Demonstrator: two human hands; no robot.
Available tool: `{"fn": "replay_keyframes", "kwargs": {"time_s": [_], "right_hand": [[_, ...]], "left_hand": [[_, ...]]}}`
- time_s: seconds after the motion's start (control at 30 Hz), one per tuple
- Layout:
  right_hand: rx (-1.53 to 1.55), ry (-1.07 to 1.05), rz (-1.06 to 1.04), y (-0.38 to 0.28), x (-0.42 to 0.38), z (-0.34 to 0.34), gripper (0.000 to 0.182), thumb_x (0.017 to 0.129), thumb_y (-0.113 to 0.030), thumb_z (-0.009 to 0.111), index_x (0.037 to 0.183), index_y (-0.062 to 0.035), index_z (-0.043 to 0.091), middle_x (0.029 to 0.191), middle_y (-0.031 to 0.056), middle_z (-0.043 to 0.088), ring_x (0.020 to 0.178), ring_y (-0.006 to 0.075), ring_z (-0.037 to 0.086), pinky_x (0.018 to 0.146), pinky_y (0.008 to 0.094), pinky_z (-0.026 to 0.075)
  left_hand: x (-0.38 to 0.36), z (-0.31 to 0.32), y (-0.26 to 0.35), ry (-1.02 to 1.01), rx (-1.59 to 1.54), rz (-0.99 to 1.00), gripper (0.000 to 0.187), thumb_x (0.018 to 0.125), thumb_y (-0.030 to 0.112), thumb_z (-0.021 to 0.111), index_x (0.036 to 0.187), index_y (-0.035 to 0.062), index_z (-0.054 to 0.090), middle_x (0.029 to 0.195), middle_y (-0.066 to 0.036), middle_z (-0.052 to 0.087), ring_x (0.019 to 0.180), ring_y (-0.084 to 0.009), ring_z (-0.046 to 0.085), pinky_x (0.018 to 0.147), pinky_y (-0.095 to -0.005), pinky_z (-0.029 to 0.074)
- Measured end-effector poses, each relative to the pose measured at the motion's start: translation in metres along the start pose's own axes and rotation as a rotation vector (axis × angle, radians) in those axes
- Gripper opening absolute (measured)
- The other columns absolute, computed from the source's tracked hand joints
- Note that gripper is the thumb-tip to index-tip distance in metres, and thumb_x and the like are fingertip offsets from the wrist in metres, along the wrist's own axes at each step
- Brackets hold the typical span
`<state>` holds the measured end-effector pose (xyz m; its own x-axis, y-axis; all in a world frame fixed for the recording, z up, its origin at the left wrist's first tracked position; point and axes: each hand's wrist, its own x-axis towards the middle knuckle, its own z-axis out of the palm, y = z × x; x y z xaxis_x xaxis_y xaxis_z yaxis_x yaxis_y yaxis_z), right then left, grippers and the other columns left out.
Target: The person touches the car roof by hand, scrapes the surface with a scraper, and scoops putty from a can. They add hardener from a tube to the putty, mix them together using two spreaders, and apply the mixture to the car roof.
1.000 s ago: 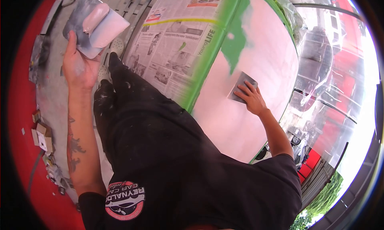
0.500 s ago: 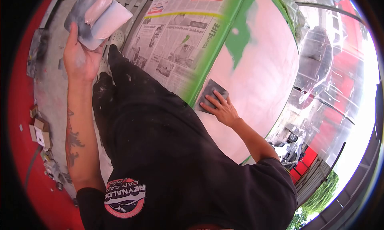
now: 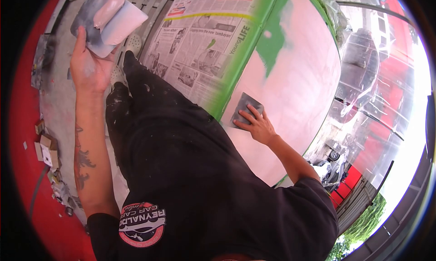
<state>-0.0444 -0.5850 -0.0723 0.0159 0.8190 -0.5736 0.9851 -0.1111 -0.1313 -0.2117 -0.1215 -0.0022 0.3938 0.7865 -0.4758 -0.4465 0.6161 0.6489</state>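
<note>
Green panel [image 3: 236,79] coated in pale filler, masked with newspaper [image 3: 200,38]

The pinkish-white coat covers most of the curved panel, leaving a bare green patch [image 3: 272,47] at the far end and a green strip along its left edge. 1 grey spreader [image 3: 245,109] lies flat on the coat near that strip. Newspaper sheets lie just left of it, crossed by yellow tape [image 3: 204,16].

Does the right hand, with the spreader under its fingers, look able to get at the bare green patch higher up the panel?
Probably yes. The right hand presses the spreader flat on the panel, and only smooth pink filler lies between it and the green patch.
</note>
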Motion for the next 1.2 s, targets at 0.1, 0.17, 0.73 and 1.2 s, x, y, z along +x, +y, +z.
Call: {"fn": "replay_keyframes", "kwargs": {"time_s": [0.1,0.17,0.73,1.2], "right_hand": [[0.038,-0.001,0.020,-0.005,-0.006,-0.010,0.059,0.082,-0.011,0.056,0.133,-0.0414,0.049,0.147,-0.0027,0.035,0.141,0.0284,0.024,0.106,0.0570,0.031],[0.067,0.010,0.028,-0.009,-0.006,-0.013,0.059,0.082,-0.011,0.057,0.132,-0.0411,0.050,0.147,-0.0024,0.035,0.140,0.0284,0.024,0.105,0.0573,0.031],[0.054,-0.049,0.016,-0.011,0.007,-0.011,0.058,0.084,-0.010,0.053,0.133,-0.0407,0.050,0.148,-0.0035,0.034,0.142,0.0271,0.021,0.108,0.0573,0.027],[0.040,-0.040,0.145,0.026,-0.061,0.013,0.054,0.083,-0.011,0.058,0.125,-0.0444,0.055,0.143,-0.0074,0.039,0.140,0.0240,0.026,0.110,0.0512,0.028]], "left_hand": [[0.000,0.001,0.001,0.025,0.000,0.020,0.041,0.099,0.029,0.047,0.130,0.0023,0.046,0.129,-0.010,0.055,0.117,-0.0263,0.055,0.097,-0.0420,0.045],[-0.001,0.000,0.001,0.017,0.011,0.011,0.041,0.099,0.030,0.047,0.130,0.0024,0.047,0.129,-0.010,0.055,0.118,-0.0263,0.054,0.098,-0.0423,0.045],[-0.001,0.010,0.001,0.064,0.035,0.015,0.044,0.101,0.029,0.043,0.132,-0.0015,0.043,0.133,-0.012,0.052,0.121,-0.0279,0.052,0.105,-0.0461,0.040],[0.007,0.003,0.001,0.011,0.026,0.008,0.043,0.101,0.029,0.043,0.132,-0.0006,0.044,0.132,-0.012,0.054,0.120,-0.0276,0.053,0.102,-0.0438,0.042]]}}
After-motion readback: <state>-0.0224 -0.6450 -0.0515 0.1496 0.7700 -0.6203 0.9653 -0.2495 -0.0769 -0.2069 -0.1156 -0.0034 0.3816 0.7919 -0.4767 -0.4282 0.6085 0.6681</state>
